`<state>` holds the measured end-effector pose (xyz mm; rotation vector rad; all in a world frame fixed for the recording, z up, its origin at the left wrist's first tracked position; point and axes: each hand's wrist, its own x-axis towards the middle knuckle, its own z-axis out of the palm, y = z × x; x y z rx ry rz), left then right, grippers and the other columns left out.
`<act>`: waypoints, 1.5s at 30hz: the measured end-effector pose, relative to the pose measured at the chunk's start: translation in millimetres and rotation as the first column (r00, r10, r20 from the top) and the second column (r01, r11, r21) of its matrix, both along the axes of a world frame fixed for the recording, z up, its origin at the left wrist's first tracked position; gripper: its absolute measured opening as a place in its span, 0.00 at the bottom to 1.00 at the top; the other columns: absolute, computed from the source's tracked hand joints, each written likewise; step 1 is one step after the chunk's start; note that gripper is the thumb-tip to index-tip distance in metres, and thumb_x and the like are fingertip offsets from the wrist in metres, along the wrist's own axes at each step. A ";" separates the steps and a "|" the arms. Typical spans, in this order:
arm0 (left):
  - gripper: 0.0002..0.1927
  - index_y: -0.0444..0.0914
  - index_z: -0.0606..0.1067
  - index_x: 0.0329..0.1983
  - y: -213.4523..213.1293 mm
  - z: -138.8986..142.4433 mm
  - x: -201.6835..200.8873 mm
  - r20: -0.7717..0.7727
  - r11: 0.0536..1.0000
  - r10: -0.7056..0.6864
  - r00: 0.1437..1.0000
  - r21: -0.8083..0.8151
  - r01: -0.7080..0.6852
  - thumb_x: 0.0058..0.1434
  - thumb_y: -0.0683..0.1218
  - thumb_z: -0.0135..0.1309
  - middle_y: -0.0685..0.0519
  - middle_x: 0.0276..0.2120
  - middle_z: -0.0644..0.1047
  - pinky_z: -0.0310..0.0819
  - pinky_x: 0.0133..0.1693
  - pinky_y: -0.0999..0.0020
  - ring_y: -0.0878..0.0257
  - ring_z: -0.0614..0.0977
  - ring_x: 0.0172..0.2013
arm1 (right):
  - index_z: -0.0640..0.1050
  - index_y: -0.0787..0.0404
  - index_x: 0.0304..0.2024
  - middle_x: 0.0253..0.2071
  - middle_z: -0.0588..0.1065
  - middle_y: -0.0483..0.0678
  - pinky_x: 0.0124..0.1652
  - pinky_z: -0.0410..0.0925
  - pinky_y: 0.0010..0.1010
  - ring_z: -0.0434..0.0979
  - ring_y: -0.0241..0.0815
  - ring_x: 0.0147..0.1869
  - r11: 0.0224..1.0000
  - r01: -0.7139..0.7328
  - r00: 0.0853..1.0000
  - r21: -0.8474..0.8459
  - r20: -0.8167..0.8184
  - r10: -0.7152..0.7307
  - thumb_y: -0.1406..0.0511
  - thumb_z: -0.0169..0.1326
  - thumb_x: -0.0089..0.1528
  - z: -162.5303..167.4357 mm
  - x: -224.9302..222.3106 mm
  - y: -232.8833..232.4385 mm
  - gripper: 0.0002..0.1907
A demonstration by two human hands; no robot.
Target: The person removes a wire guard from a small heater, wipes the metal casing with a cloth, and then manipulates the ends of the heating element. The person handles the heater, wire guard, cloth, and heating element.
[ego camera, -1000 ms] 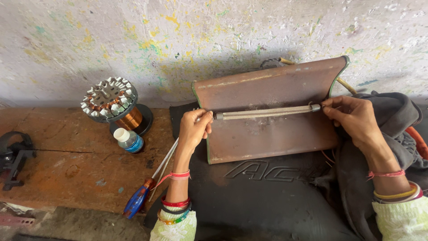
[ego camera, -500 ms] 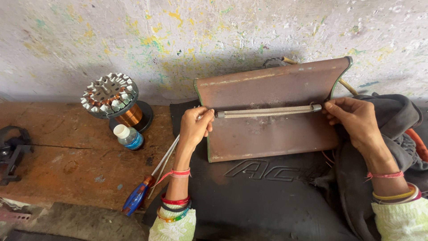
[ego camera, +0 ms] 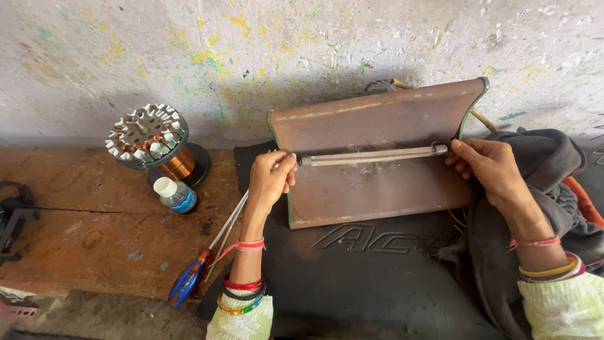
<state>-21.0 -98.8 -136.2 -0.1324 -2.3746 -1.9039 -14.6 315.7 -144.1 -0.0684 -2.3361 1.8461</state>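
Observation:
A long thin grey rod [ego camera: 371, 155] lies across a curved rusty brown metal plate [ego camera: 377, 189] that leans near the wall. My left hand [ego camera: 270, 179] grips the rod's left end at the plate's left edge. My right hand [ego camera: 487, 167] pinches the rod's right end by the plate's right edge. Both wrists wear coloured bangles and red thread. The plate rests on a black rubber mat [ego camera: 352, 277].
A motor stator [ego camera: 146, 133] sits on a copper wire spool [ego camera: 179, 165] at the left, with a small white-capped bottle [ego camera: 175, 195] beside it. A blue-handled screwdriver [ego camera: 192, 277] lies on the brown wooden surface [ego camera: 75, 233]. Dark cloth [ego camera: 541, 164] is bunched at the right.
Both hands stay on the rod's ends; the right hand has shifted slightly. The view has drifted a little.

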 end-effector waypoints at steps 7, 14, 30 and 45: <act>0.18 0.31 0.75 0.23 3.7 -1.1 -0.7 0.030 0.999 0.030 0.999 0.019 -0.031 0.67 0.47 0.53 0.54 0.13 0.73 0.60 0.16 0.74 0.71 0.72 0.13 | 0.82 0.69 0.45 0.35 0.79 0.46 0.32 0.68 0.23 0.74 0.32 0.33 1.000 0.009 0.996 0.025 -0.090 -0.007 0.68 0.59 0.66 1.7 3.7 4.1 0.09; 0.09 0.33 0.79 0.29 5.1 3.6 0.6 -0.098 0.998 0.048 0.994 0.031 -0.046 0.63 0.43 0.58 0.56 0.15 0.75 0.60 0.16 0.76 0.73 0.71 0.14 | 0.82 0.70 0.46 0.36 0.79 0.46 0.35 0.70 0.22 0.75 0.32 0.34 0.999 0.020 0.992 -0.044 -0.122 -0.025 0.68 0.59 0.67 4.4 4.4 3.9 0.10; 0.11 0.32 0.81 0.31 -0.8 4.5 -1.6 -0.013 1.000 0.021 1.000 0.020 -0.020 0.64 0.44 0.58 0.55 0.15 0.75 0.61 0.17 0.76 0.73 0.71 0.14 | 0.80 0.68 0.46 0.40 0.80 0.47 0.42 0.73 0.23 0.80 0.33 0.41 0.973 -0.064 0.983 -0.222 -0.181 0.024 0.75 0.60 0.63 2.7 4.3 3.3 0.08; 0.05 0.36 0.85 0.36 -4.3 11.9 5.5 -0.178 0.997 0.018 0.984 -0.072 -0.032 0.58 0.41 0.64 0.57 0.19 0.78 0.63 0.18 0.77 0.75 0.75 0.18 | 0.83 0.67 0.49 0.39 0.80 0.46 0.38 0.70 0.20 0.75 0.29 0.36 0.994 0.034 0.980 0.100 -0.201 -0.013 0.74 0.61 0.63 -3.7 5.1 8.2 0.11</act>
